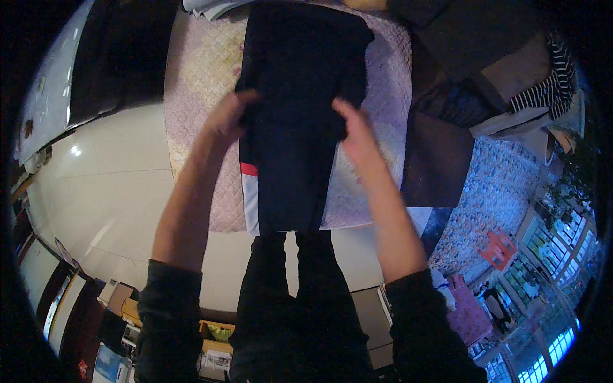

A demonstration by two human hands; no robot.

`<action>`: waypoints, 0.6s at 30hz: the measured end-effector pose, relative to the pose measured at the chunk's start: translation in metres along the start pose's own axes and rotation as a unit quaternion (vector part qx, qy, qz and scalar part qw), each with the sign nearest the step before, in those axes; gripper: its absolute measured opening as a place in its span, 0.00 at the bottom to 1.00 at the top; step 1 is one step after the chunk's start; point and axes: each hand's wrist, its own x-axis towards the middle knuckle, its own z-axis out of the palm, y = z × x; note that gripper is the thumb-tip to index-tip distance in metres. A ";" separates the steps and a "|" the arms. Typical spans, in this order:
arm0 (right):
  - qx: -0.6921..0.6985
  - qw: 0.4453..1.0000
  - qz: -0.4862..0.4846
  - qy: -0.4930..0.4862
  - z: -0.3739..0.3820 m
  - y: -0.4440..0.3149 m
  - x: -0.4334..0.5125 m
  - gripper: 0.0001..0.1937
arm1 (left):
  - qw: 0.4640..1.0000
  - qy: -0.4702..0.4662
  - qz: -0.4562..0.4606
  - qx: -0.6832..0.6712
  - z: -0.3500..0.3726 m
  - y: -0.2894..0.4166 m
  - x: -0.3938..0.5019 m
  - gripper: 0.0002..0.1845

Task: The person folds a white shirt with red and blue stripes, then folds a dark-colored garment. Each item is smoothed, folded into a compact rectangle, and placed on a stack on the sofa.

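A black garment with a red and white strip at its lower left lies lengthwise over a quilted pink and purple cover. At the garment's left edge is my left hand, its fingers on or just over the cloth and slightly blurred. My right hand is at the right edge, thumb stretched over the cloth and the other fingers partly hidden. Whether either hand grips the fabric cannot be told. The garment's lower end reaches the cover's near edge, just above my legs.
Grey folded cloth is at the top left. Dark clothes and a striped black-and-white garment lie at the right. A red plastic stool stands at the lower right. A wooden drawer unit is behind me.
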 end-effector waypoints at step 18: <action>-0.298 0.933 -0.075 0.185 -0.024 0.052 0.044 0.32 | 0.998 0.042 -0.015 0.038 -0.035 -0.042 0.016 0.26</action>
